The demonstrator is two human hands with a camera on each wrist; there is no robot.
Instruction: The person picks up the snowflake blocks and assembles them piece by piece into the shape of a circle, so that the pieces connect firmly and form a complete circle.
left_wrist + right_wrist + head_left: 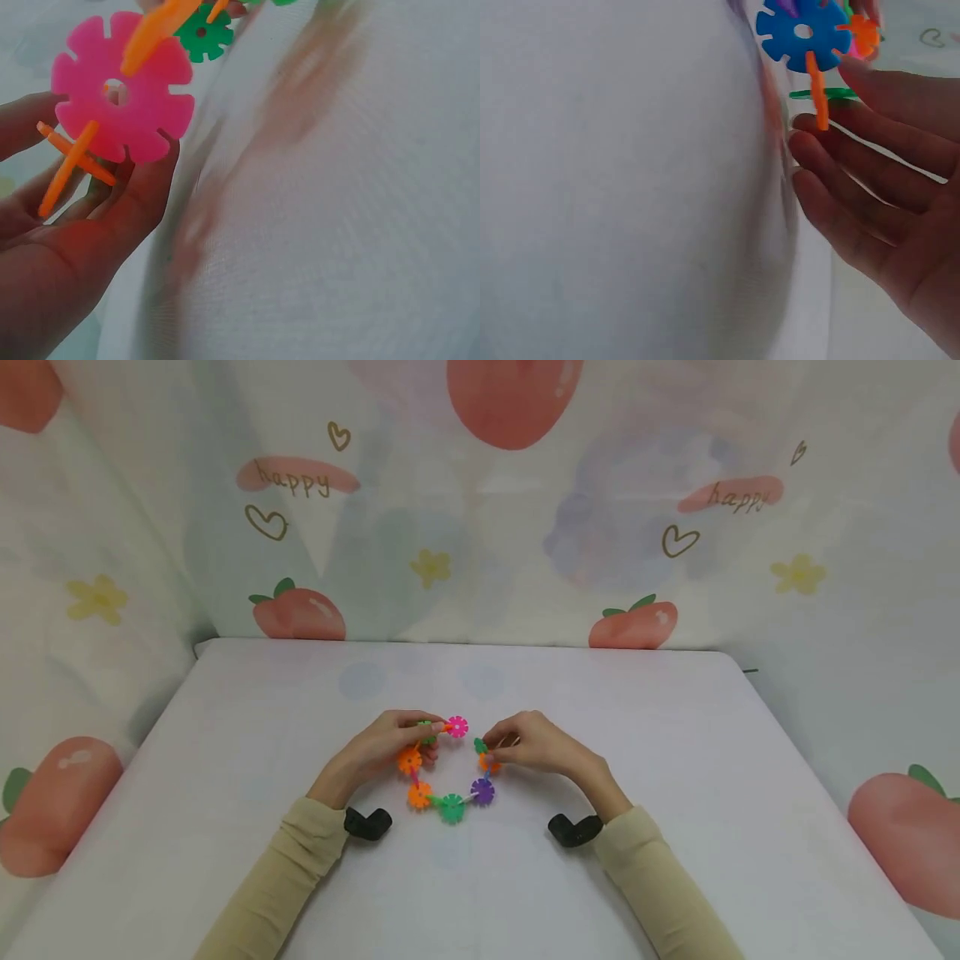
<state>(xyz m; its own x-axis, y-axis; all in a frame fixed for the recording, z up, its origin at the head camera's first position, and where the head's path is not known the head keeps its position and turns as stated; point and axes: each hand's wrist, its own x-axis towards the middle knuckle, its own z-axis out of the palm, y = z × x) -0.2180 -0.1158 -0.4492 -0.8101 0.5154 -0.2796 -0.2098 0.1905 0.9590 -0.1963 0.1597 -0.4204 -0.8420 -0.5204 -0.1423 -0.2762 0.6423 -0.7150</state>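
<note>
A chain of notched plastic snowflake discs curves into a ring above the table, with a gap at the far side. My left hand [382, 739] pinches its left end near a green disc [426, 732]; a pink disc [457, 727] sticks out past the fingertips. At the other end my right hand [536, 743] pinches the chain beside a dark green disc [480, 745] and an orange one [489, 763]. Nearer me hang a purple disc [482, 792] and a green disc [452, 808]. The right wrist view shows a blue disc [780, 34] below the fingers; exact finger contact is partly hidden.
The table [262, 710] has a white cover. A patterned cloth [480, 543] stands behind it and along both sides. Black wrist-worn devices [367, 824] sit beside both cuffs.
</note>
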